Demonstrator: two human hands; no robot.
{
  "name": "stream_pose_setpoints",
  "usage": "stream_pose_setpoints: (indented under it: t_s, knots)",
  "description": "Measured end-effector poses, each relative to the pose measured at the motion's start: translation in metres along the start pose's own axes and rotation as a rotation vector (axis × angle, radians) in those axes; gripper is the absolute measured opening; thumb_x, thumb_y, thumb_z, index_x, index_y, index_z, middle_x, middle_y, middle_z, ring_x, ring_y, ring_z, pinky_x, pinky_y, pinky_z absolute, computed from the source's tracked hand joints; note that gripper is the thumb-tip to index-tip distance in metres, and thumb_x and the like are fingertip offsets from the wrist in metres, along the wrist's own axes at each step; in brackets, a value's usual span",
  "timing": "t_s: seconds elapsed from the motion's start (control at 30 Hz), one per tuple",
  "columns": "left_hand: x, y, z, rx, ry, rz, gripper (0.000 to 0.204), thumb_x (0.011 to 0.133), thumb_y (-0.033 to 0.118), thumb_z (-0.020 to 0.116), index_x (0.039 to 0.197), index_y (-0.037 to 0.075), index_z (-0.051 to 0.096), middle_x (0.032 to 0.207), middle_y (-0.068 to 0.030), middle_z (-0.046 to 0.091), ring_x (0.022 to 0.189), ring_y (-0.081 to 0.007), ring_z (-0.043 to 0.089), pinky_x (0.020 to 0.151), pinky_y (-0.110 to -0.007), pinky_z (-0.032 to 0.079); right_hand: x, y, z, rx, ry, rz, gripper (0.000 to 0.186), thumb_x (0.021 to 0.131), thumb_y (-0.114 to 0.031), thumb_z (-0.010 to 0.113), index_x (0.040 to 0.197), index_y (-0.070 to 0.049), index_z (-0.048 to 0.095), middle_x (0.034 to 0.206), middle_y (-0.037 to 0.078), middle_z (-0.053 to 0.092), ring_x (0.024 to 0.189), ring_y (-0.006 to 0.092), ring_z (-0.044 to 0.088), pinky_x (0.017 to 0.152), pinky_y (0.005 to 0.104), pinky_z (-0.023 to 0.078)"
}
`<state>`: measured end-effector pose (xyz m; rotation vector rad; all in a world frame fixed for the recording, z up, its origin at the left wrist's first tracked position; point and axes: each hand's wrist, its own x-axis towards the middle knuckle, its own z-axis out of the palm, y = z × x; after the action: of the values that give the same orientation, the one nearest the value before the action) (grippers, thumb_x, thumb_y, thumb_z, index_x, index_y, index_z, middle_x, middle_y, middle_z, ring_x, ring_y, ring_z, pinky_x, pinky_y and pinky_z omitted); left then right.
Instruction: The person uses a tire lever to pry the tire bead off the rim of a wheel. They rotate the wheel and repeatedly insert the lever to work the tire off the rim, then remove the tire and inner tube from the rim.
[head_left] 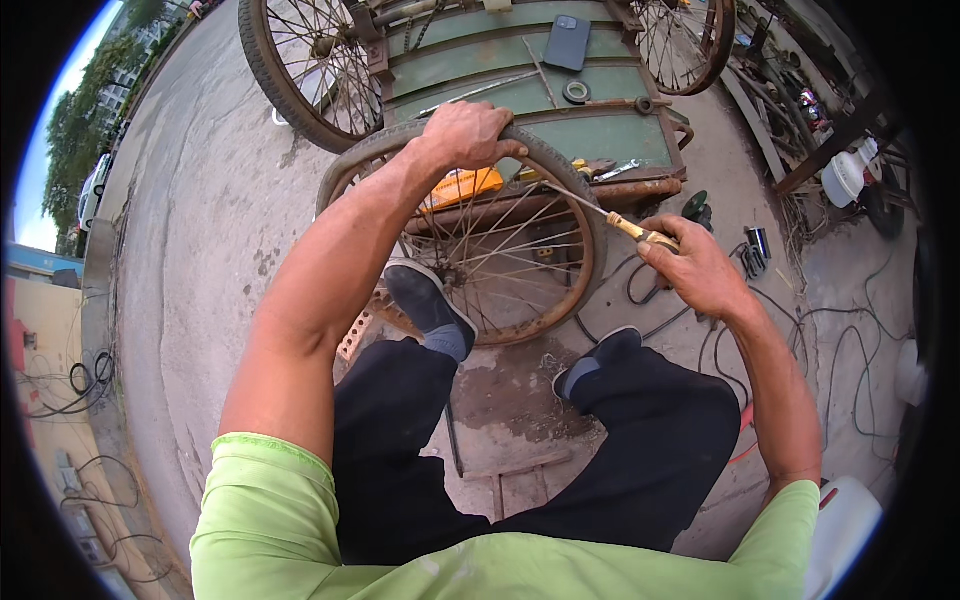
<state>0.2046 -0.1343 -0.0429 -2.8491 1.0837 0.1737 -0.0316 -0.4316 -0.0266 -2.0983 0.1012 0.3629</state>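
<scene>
The wheel rim (594, 248) is brown; the tool handle (633, 229) yellow. The shirt (500, 568) is lime green; the trousers (655, 440) black.

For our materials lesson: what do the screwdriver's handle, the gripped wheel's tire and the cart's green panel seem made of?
Screwdriver handle: wood or plastic, unclear; yellowish with dark patches.
Tire: probably rubber; matte, dark, seemingly browned with dirt.
Green panel: likely painted metal; flat, dull colour beside a rusty-brown bar.

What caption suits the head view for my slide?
Left hand grips a spoked wheel while the right hand holds a yellow-handled screwdriver angled over it.
</scene>
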Motion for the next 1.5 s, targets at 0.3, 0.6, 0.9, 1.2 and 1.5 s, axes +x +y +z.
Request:
stream_pose_setpoints:
  t_s: [0.3,0.6,0.9,1.2,1.5]
  knots:
    - [0.003,0.007,-0.001,0.009,0.043,-0.069,0.066,0.101,0.07,0.066,0.109,0.005,0.074,0.105,-0.0196,0.077,0.1,-0.042,0.076,0.085,-0.056,0.057,0.055,0.01,-0.011,0.0,0.053,-0.092,0.044,0.106,-0.028,0.061,0.132,0.005,0.074,0.092,0.003,0.07,0.069,0.0089,0.057,0.063,0.0289,0.048]
    - [0.008,0.012,-0.006,0.003,-0.026,-0.145,0.063,0.102,0.067,0.067,0.108,0.005,0.076,0.1,-0.0186,0.079,0.095,-0.0397,0.077,0.083,-0.054,0.057,0.105,0.009,-0.033,0.058,-0.069,0.018,0.049,0.101,-0.026,0.061,0.135,0.008,0.073,0.089,0.005,0.074,0.064,0.0062,0.053,0.054,0.0257,0.041]
    - [0.009,0.01,-0.003,-0.002,0.011,-0.133,0.061,0.101,0.067,0.068,0.107,0.007,0.077,0.096,-0.0182,0.079,0.095,-0.04,0.077,0.081,-0.055,0.058,0.15,-0.013,-0.071,-0.05,-0.182,-0.013,0.049,0.096,-0.028,0.064,0.129,0.006,0.076,0.09,0.005,0.073,0.067,0.0065,0.057,0.052,0.0231,0.041]
    - [0.007,0.01,-0.006,-0.016,-0.039,-0.134,0.061,0.101,0.066,0.068,0.113,0.007,0.08,0.102,-0.021,0.082,0.1,-0.0402,0.08,0.086,-0.053,0.061,0.156,-0.026,-0.066,-0.039,-0.201,0.028,0.044,0.095,-0.023,0.063,0.126,0.005,0.076,0.082,0.006,0.074,0.051,0.0042,0.042,0.044,0.0242,0.03]
    - [0.009,0.011,0.0,0.008,0.002,-0.132,0.061,0.099,0.068,0.069,0.107,0.008,0.077,0.097,-0.0181,0.079,0.095,-0.04,0.077,0.081,-0.054,0.058,0.165,-0.081,-0.057,-0.354,-0.252,-0.031,0.04,0.096,-0.021,0.065,0.12,0.008,0.078,0.085,0.014,0.077,0.055,0.015,0.057,0.052,0.0335,0.044]
